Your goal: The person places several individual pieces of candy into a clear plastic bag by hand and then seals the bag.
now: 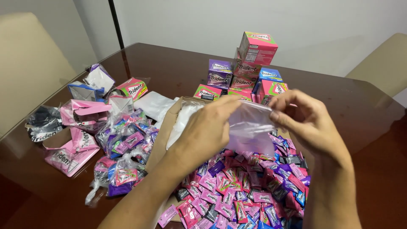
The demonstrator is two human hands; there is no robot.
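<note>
My left hand [207, 129] and my right hand [307, 121] both pinch the top edge of a small clear plastic bag [250, 127], held up between them above the table. The bag looks empty. Right below it lies a big heap of small gum packets [246, 191] in pink, purple, blue and black wrappers, spread over a brown cardboard sheet [163, 131].
Stacked gum boxes [250, 68] in pink, purple and blue stand at the back. Filled clear bags of packets [123, 157] and torn-open boxes [80, 127] lie at the left on the dark wooden table [373, 127]. Flat white plastic bags [152, 104] rest behind the cardboard.
</note>
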